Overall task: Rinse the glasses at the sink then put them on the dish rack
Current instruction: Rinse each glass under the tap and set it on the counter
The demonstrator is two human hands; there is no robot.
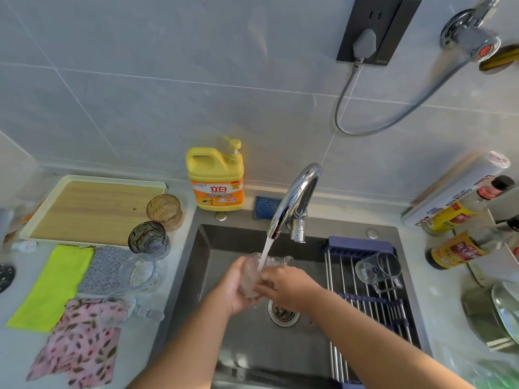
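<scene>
2 bare forearms reached in from the near edge over the sink (213, 248). The left hand (230, 290) cupped a clear, textured glass (251, 273) from the left, fingers wrapped round its side, and the right hand (286, 290) gripped the same glass from the right. The glass was held tilted above the drain (282, 313), its mouth toward the far side, under the stream of water (265, 254) falling from the chrome faucet (297, 197).

To the right, a dish rack (365, 276) of metal rods spanned the sink, with 1 clear glass mug (377, 269) lying on its side on it. On the left counter stood an amber glass (165, 210), a smoky grey glass (148, 240) and a clear glass (139, 272), with another clear glass (126, 310) lying nearer, partly blurred. Beneath them lay 3 cloths: lime green (50, 287), grey speckled (104, 270) and pink patterned (78, 343). A wooden tray (92, 209) sat farther left. A yellow detergent bottle (216, 181) and a blue sponge (266, 207) stood by the grey tiled wall (140, 94); sauce bottles (460, 248) crowded the right counter.
</scene>
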